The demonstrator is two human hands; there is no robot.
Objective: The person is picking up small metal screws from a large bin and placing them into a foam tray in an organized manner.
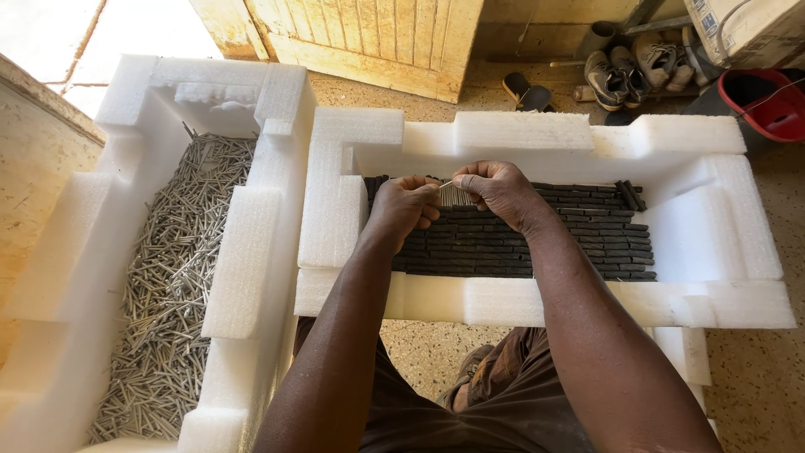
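My left hand (402,210) and my right hand (499,191) meet over a white foam tray (520,134) and together pinch a small bundle of thin metal nails (454,195) between the fingertips. Under the hands, the tray holds rows of dark banded bundles (587,243) laid side by side. To the left, a second white foam tray (243,260) is filled with a loose heap of silvery nails (172,277).
A yellowish wooden door (369,38) stands behind the trays. Shoes and sandals (620,71) lie on the speckled floor at the back right, beside a red bucket (767,105) and a cardboard box (746,25). My knees show below the near tray.
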